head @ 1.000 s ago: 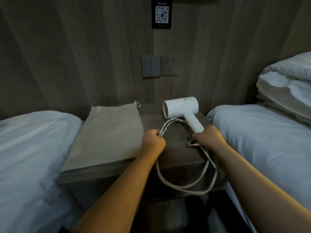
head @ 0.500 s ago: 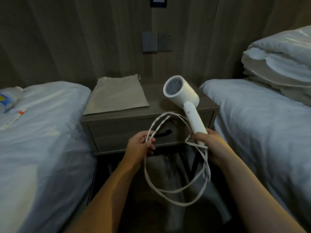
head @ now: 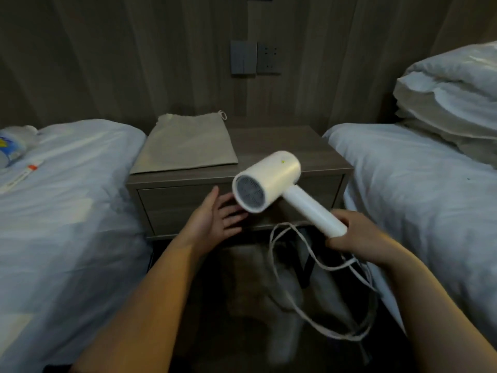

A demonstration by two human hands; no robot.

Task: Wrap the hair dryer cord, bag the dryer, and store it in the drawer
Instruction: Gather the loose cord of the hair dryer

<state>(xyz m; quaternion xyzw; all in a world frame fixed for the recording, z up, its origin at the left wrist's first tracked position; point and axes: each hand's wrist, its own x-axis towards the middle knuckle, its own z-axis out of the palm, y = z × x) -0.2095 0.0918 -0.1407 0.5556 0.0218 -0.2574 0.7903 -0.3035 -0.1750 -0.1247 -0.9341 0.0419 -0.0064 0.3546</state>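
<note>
My right hand (head: 360, 236) grips the lower end of the white hair dryer's (head: 271, 179) handle and holds the dryer in the air in front of the nightstand, its round grille turned toward me. The white cord (head: 317, 313) hangs below that hand in loose loops. My left hand (head: 215, 216) is spread with straight fingers just left of the dryer's head and holds nothing. A flat beige drawstring bag (head: 185, 146) lies on the left half of the nightstand top (head: 282, 141). The drawer front (head: 174, 203) below is closed.
White-covered beds stand at the left (head: 67, 197) and right (head: 416, 184) of the nightstand. Folded pillows (head: 451, 103) are stacked at the right. A packet (head: 10, 146) and a thin tube (head: 24, 173) lie on the left bed. Wall switches and a socket (head: 255, 57) sit above.
My left hand has let go of the cord and opened beside the dryer's head. The right hand has tilted the dryer leftward and lower; the cord loops now hang from the right hand only.
</note>
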